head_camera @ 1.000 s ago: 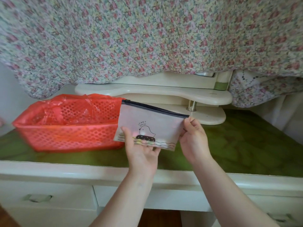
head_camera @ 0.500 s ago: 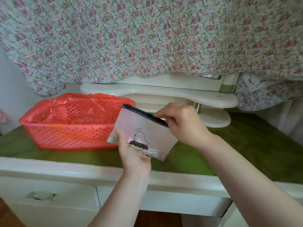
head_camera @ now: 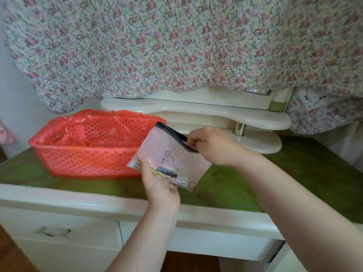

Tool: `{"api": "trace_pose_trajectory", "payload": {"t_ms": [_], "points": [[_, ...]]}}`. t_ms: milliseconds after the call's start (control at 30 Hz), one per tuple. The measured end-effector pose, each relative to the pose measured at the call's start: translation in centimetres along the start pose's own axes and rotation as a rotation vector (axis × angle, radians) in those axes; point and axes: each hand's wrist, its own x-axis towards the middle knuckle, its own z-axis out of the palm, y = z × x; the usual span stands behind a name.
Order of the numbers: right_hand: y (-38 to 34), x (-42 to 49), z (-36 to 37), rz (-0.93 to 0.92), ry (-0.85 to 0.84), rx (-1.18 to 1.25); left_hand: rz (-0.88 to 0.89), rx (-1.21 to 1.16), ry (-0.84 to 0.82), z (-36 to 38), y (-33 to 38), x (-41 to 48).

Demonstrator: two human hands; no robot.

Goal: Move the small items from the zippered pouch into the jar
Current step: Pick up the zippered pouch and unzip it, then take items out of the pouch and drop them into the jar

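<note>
Pouch (head_camera: 167,154) held up in the air over the front of the green desk top (head_camera: 294,177), tilted so its dark zip edge runs down from upper left to right; frosted pink, w/ a bird drawing and "I CAN'T SWIM" on the face; sth dark and a bit of yellow show thru the lower part, too blurry to say what. Left hand (head_camera: 159,185) grips pouch from below at its lower edge, thumb pressed on the front face, other fingers behind and out of sight. Right hand (head_camera: 212,146) is at the right end of the zip, fingers curled and pinched closed there; looks like it's on the zip pull but the pull itself can't be made out; can't tell if the zip is open or shut along its length.

Red basket (head_camera: 86,156) sits on the desk top to the left, just behind/beside pouch, pouch's left corner overlapping it in view; lined w/ a red plastic bag (head_camera: 110,122) that spills over the rim; contents not clear. Behind the hands, a cream 2-tier shelf (head_camera: 196,112) w/ a metal post (head_camera: 239,129) btwn tiers; floral cloth (head_camera: 176,46) hangs over the whole back, covering the top of the shelf. Cream drawers below the desk edge, left one w/ a handle (head_camera: 53,231).
</note>
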Motion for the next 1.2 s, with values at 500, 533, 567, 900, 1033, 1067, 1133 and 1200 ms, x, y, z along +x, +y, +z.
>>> {"api": "trace_pose_trajectory", "payload": {"t_ms": [500,533,567,900,1033,1067,1133,1200], "points": [[-0.5,1.8,1.9,0.053,-0.540,-0.330,0.072,-0.041,-0.107,0.2,0.1,-0.3],[-0.2,2.0,2.4,0.082,-0.580,-0.318,0.075,-0.043,-0.114,0.3,0.0,-0.4],[0.1,2.1,2.9,0.115,-0.616,-0.280,0.082,-0.042,-0.125,0.3,-0.1,-0.4],[-1.6,1.3,5.5,-0.250,-0.556,-0.769,0.078,-0.024,-0.112,0.3,-0.9,-0.4],[-2.0,0.8,5.8,-0.126,-0.582,-0.791,0.071,-0.005,-0.067,0.1,-1.0,-0.5],[-1.7,0.8,6.2,-0.137,-0.570,-0.765,0.066,-0.003,-0.064,0.1,-1.0,-0.4],[-1.1,1.0,7.3,-0.040,-0.488,-0.625,0.051,0.014,-0.067,0.0,-1.2,-0.4],[-1.1,0.8,7.5,0.101,-0.425,-0.489,0.045,0.056,-0.085,-0.3,-1.3,-0.2]]}}
